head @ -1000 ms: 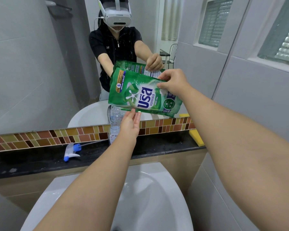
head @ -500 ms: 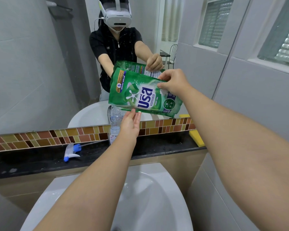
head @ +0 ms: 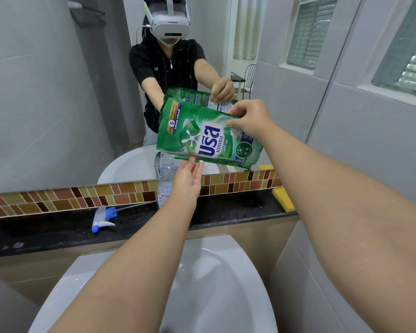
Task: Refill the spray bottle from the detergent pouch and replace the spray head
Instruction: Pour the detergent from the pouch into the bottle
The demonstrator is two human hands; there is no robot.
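Observation:
The green detergent pouch [head: 202, 138] is tipped on its side above the clear spray bottle [head: 165, 183], which stands uncapped on the dark ledge. My right hand [head: 250, 120] pinches the pouch's upper right edge. My left hand [head: 189, 180] supports its lower edge with straight fingers, just right of the bottle's neck. The pouch's low left corner sits over the bottle's mouth. The white and blue spray head [head: 103, 218] lies on the ledge to the left, its thin tube pointing right.
A white basin [head: 216, 284] lies below my arms. The black ledge [head: 46, 231] runs under a mosaic tile strip and a wall mirror. A yellow sponge [head: 282, 197] sits at the ledge's right end. Grey tiled wall closes in on the right.

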